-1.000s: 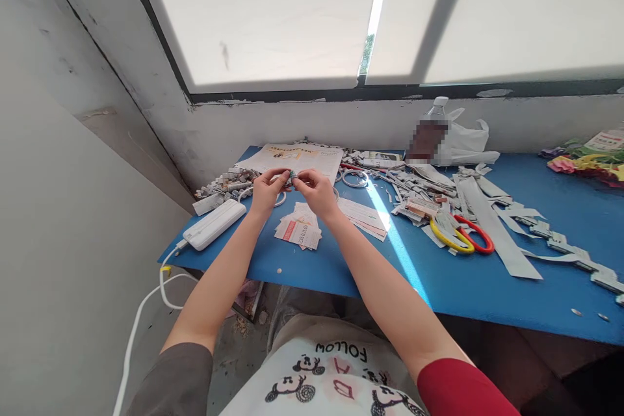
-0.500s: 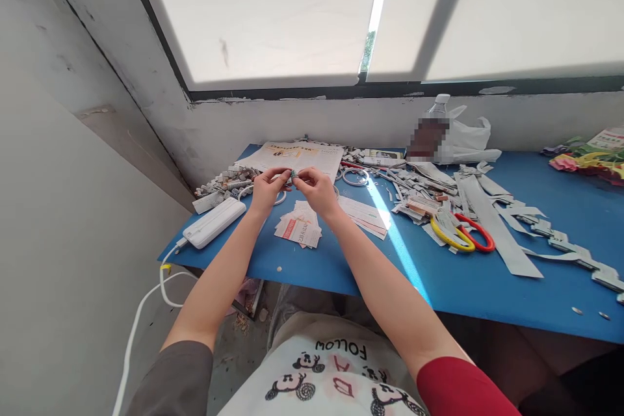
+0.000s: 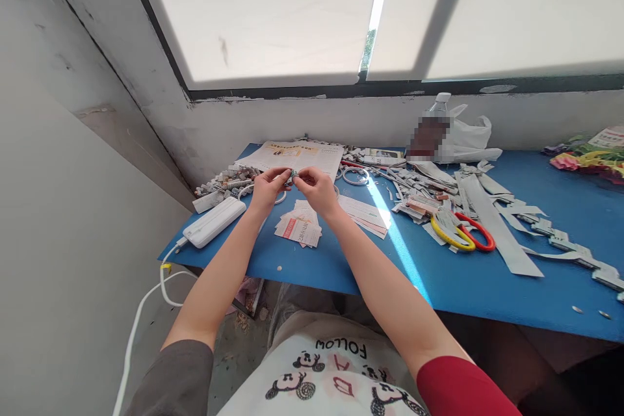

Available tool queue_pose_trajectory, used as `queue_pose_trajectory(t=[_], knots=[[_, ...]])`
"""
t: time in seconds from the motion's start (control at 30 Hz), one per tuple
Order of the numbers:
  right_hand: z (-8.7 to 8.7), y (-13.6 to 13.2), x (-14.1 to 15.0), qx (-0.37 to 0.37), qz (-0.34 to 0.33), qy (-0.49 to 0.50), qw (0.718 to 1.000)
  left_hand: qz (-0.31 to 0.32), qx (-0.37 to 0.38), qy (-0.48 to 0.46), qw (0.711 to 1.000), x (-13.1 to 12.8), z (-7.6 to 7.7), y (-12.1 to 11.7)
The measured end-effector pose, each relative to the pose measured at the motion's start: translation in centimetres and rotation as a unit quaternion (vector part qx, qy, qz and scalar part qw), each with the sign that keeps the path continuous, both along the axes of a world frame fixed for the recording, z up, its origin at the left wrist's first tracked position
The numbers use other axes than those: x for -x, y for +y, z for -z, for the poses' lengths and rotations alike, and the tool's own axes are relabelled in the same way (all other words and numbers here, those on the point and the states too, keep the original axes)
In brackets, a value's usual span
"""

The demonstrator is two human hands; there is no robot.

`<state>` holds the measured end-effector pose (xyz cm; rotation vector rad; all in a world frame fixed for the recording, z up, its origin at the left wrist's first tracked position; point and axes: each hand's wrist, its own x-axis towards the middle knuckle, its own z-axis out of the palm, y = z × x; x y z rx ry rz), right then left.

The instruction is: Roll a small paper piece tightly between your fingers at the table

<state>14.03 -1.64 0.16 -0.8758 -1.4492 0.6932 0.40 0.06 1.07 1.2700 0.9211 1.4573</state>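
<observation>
My left hand (image 3: 266,190) and my right hand (image 3: 316,188) meet above the blue table (image 3: 487,279), fingertips pinched together on a small folded paper piece (image 3: 292,175) held between them. Both hands are closed on it. Just below them lies a small stack of cut paper slips (image 3: 298,227). A white power strip (image 3: 213,222) rests on the table to the left of my left hand.
An open magazine (image 3: 296,155) lies behind the hands. A heap of folded paper bits (image 3: 228,181) sits at the back left, metal rings (image 3: 355,175) nearby. Yellow and red scissors (image 3: 462,234) lie among grey paper strips (image 3: 492,221) to the right. A white plastic bag (image 3: 465,136) stands by the wall.
</observation>
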Motion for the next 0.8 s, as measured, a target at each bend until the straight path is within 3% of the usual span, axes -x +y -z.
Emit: queue_pose_trajectory(t=[0.27, 0.8], knots=[[-0.07, -0.35, 0.04, 0.006, -0.021, 0.014, 1.0, 0.041, 0.04, -0.067, 0.996, -0.2, -0.03, 0.12], [0.04, -0.25, -0.05, 0.002, -0.023, 0.011, 1.0, 0.043, 0.079, -0.085, 0.992, -0.16, -0.08, 0.23]])
